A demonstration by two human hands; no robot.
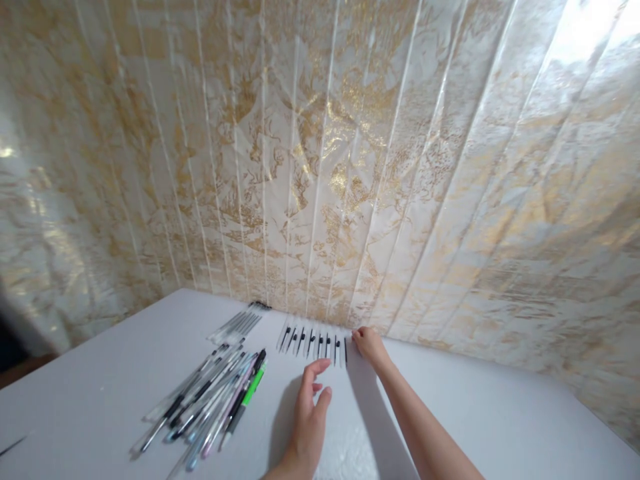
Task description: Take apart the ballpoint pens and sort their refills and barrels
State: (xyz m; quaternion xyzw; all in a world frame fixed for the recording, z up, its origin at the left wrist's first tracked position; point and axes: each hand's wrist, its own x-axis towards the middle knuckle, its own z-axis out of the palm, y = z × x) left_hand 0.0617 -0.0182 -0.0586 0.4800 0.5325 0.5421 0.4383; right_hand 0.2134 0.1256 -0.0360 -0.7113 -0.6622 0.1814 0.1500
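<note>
The right hand [365, 341] reaches the far right end of a row of pens [311, 342] on the tabletop [435, 393]; I can't tell its grip. Nearer, the left hand [311, 417] hovers, fingers apart.

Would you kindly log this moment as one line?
left hand: open, empty | right hand: at right end of clear-piece row, grip unclear | pen pile: left of row

Curtain [320, 167]: glossy, creased, gold-patterned | tabletop [450, 393]: smooth, pale | pens [215, 393]: shiny plastic, some clear
</note>
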